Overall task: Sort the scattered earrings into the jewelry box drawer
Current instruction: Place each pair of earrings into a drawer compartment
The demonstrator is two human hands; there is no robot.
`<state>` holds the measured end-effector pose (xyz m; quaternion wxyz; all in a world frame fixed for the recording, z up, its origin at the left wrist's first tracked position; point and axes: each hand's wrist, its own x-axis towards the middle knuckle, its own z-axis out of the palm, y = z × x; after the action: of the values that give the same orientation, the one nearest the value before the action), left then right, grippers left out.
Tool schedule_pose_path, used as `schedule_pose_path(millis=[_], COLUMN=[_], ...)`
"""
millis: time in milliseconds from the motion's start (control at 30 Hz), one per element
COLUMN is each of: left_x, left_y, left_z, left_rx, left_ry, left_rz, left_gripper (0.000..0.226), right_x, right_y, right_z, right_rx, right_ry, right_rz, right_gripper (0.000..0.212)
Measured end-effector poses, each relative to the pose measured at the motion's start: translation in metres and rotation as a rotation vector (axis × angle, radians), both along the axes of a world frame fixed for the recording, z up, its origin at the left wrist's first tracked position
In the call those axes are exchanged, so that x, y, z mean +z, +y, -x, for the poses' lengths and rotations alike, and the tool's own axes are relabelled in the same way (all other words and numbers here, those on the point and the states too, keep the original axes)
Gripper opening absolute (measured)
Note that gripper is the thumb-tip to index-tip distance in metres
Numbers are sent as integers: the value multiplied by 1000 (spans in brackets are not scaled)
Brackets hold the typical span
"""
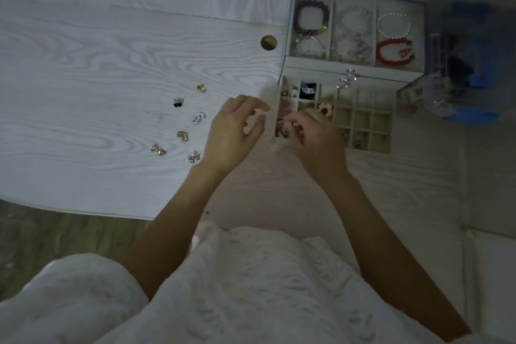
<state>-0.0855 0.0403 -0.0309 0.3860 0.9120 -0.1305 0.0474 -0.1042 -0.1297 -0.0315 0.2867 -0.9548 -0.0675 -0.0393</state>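
Several pairs of earrings lie scattered on the white table left of my hands: a gold pair (201,88), a black pair (178,103), a silver pair (199,118), a gold pair (183,135), gold hearts (158,149) and a silver-gold pair (193,156). The jewelry box (357,70) stands at the right, its gridded drawer (363,117) pulled out toward me. My left hand (233,131) hovers beside the drawer's left wall, fingers spread and holding nothing. My right hand (312,134) is over the drawer's front left cells, fingertips pinched together; whether they hold an earring is hidden.
The box's top tray holds bracelets, among them a red one (391,51). A round cable hole (268,42) is in the table behind the earrings. Blue and clear containers (460,64) stand right of the box. The table's front edge runs near my lap.
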Motion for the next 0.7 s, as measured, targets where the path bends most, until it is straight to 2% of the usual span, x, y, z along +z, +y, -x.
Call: schedule_pose_path(millis=[67, 200, 300, 467, 633, 700], left_x=[-4, -31, -39, -37, -37, -35], left_y=[38, 85, 90, 85, 70, 60], left_z=[15, 28, 25, 17, 15, 13], left_rx=[90, 125, 107, 108, 1, -54], left_ry=[53, 230, 331, 353, 317, 305], left_rz=[-35, -251, -244, -257, -319, -343], left_gripper=[21, 34, 30, 9, 10, 12], right_x=[-5, -25, -37, -43, -41, -34], right_y=[29, 78, 103, 115, 95, 82], right_z=[3, -1, -4, -4, 5, 10], right_rx=[95, 235, 264, 260, 254, 213], right_ry=[129, 281, 285, 240, 207, 209], right_rz=[-87, -56, 9, 90, 185, 146], right_gripper=[17, 30, 31, 15, 17, 16])
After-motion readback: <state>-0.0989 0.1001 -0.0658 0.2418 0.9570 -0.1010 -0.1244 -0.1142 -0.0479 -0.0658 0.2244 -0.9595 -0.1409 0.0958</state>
